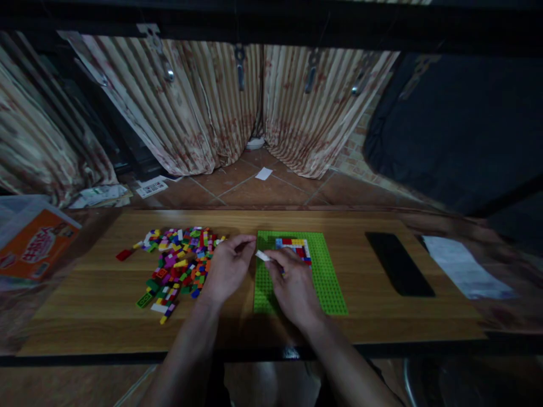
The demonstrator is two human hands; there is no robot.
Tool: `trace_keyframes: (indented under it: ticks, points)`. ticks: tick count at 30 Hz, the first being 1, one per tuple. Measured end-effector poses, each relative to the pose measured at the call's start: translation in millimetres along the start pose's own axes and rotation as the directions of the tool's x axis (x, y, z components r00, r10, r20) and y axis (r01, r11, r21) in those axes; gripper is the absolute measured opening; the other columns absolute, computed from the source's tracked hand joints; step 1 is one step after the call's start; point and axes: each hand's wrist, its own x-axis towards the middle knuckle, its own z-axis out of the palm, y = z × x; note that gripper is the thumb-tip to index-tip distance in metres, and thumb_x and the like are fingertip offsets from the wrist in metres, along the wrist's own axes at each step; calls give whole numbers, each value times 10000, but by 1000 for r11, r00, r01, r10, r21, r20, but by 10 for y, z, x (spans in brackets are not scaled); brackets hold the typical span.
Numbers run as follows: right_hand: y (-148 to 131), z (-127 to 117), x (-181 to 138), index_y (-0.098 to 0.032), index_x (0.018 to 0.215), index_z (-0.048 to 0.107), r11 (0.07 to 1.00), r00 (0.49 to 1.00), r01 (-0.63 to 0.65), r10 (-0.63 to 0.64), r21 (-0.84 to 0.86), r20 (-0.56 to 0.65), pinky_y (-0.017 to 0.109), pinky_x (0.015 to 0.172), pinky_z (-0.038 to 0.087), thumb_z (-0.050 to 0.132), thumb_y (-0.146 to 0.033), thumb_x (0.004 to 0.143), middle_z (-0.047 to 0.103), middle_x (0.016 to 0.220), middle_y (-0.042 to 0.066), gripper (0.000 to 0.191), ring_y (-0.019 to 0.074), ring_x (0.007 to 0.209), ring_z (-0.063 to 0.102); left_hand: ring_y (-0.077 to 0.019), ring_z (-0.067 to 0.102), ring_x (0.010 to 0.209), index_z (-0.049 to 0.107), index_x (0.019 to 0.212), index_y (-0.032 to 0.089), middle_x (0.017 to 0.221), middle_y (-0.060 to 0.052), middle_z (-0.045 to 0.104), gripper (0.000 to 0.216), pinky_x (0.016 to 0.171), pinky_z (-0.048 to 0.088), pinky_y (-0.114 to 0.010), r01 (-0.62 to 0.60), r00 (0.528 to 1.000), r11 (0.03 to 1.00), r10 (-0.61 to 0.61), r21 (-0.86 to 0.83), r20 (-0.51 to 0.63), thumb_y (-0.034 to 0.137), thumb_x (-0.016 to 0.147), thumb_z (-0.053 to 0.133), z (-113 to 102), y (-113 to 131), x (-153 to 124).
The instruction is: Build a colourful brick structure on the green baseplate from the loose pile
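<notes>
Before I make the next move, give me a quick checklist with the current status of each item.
1. White piece in the right hand's grip: ok, pinched between thumb and fingers.
2. Left hand free of bricks: cannot tell; its fingertips are close together by the baseplate's left edge.
3. Green baseplate flat on the table: ok.
4. Assembled bricks fully visible: not ok, the right hand covers part.
5. Loose bricks off the baseplate: ok, spread to its left.
6. Dark flat slab apart from the baseplate: ok, to its right.
</notes>
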Motion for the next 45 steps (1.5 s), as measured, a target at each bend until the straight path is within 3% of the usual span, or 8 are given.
trace_keyframes:
  ticks: [5,9,14,17,22,27,36,45]
  points:
    - [274,-380,6,-210,1015,694,994,988,-106,110,38,-105,331,801,489,540,-239,881,682,988,60,206,190,875,630,-160,657,766,717,972,141,887,-47,735,269,689,496,-249,-14,998,1000,13,12,65,312,827,569,102,-19,-8]
    - [416,-489,-23,-210,988,701,977,970,-182,196,108,-141,339,790,508,602,-338,844,706,983,61,216,198,859,653,-157,662,746,721,958,148,867,-48,737,238,681,503,-251,-38,998,999,38,-2,46,271,834,559,193,-23,-34]
    - [225,-244,-87,-222,989,694,988,991,-125,129,89,-41,318,757,516,592,-309,842,712,923,43,199,186,805,664,-161,663,880,712,978,162,964,-65,728,223,798,511,-263,-189,955,982,188,17,-230,234,861,537,217,13,-58]
    - [60,10,-120,-207,965,689,1000,997,-21,19,23,78,306,711,517,544,-231,850,697,875,43,186,181,758,659,-160,660,907,707,984,170,967,-64,721,216,834,508,-270,-213,923,976,219,55,-316,222,869,532,159,4,-49]
    - [-53,393,-109,-169,932,678,993,979,108,-97,-53,181,327,758,527,457,-105,829,692,897,85,252,209,827,670,-160,666,890,696,1034,167,990,-71,721,247,831,520,-279,-124,932,989,143,80,-333,203,872,513,23,-33,-20]
    - [-78,556,-55,-170,968,676,992,975,112,-99,-56,198,318,758,532,456,-139,863,698,955,92,245,208,857,676,-173,666,936,702,1033,170,1056,-78,717,293,891,504,-301,19,952,975,51,223,-303,113,814,515,-222,-92,24]
    - [-26,455,-52,-200,1014,682,997,985,68,-64,-20,159,362,799,525,511,-239,882,676,1005,86,220,220,897,657,-251,662,883,741,946,180,909,-119,730,307,824,491,-351,303,945,757,-161,578,-284,118,727,535,-964,-350,-109]
    - [-12,296,-71,-219,1015,681,997,985,80,-81,13,150,328,808,512,508,-185,876,675,1012,59,224,201,924,645,-285,644,928,759,930,199,919,-136,726,300,795,475,-335,260,965,599,-132,758,-227,166,723,544,-1056,-330,-169]
